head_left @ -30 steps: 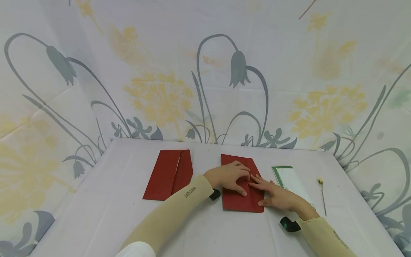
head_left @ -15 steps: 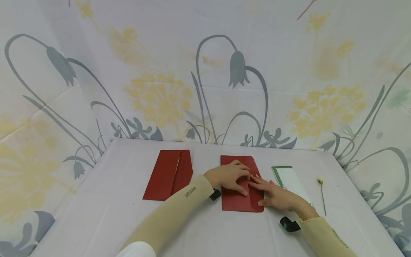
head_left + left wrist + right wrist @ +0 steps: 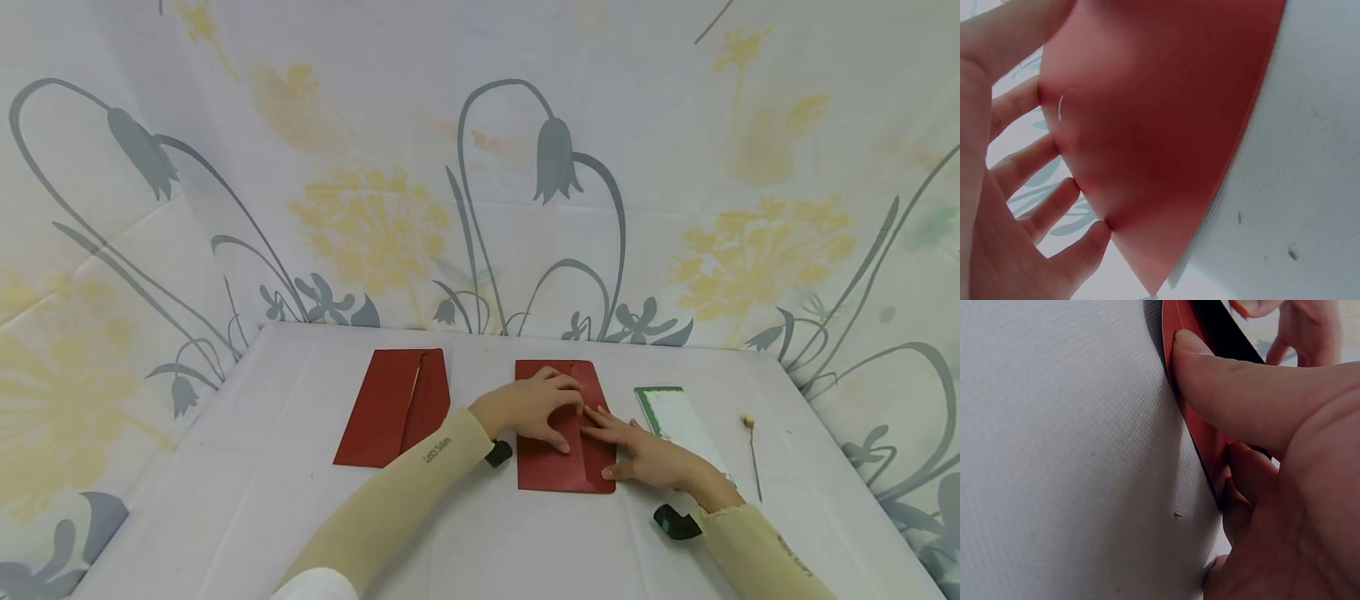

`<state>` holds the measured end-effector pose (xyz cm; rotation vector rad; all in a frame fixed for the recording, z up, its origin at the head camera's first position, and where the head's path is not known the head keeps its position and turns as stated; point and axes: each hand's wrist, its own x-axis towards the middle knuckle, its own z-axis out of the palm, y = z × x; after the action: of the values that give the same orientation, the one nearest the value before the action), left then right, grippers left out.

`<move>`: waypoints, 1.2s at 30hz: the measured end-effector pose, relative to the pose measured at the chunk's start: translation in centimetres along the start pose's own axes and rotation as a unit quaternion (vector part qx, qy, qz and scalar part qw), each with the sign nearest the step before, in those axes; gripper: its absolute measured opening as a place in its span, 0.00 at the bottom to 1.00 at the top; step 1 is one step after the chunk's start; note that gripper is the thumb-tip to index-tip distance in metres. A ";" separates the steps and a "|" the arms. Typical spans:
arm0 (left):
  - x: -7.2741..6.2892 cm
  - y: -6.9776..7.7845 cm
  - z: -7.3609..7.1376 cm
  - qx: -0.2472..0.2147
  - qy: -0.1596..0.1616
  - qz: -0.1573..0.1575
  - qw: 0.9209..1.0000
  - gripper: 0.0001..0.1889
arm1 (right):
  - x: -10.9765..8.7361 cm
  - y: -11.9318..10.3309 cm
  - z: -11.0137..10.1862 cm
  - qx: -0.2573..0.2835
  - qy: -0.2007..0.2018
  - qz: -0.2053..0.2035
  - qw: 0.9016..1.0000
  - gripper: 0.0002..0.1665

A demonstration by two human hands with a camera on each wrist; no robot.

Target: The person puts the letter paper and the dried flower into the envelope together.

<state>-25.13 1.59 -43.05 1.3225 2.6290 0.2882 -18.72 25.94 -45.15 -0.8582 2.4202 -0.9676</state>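
Touched creased red envelope (image 3: 547, 468) with left hand (image 3: 534, 407) and right hand (image 3: 643, 457), with fingers spread, hid its middle, had second envelope (image 3: 375, 417) at nine o'clock, green-edged card (image 3: 681, 418) at three.

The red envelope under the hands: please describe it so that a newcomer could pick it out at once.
On the white table, find the green-bordered card in the head view. Just left of it lies the red envelope. The left hand and right hand both touch it, which sets it apart from the other red envelope farther left, which no hand touches.
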 end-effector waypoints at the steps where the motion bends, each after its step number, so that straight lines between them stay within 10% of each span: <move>1: -0.1 0.0 0.0 0.002 0.004 0.001 1.000 0.25 | 0.0 0.0 0.0 0.001 0.000 0.001 1.000 0.39; 36: 0.4 -0.1 0.7 -0.043 0.018 -0.004 0.999 0.23 | -0.4 0.3 0.0 -0.055 0.145 0.040 0.987 0.28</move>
<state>-25.25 1.93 -43.77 1.2920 2.6172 0.4225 -18.53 26.42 -45.25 -0.6909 2.7541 -0.9962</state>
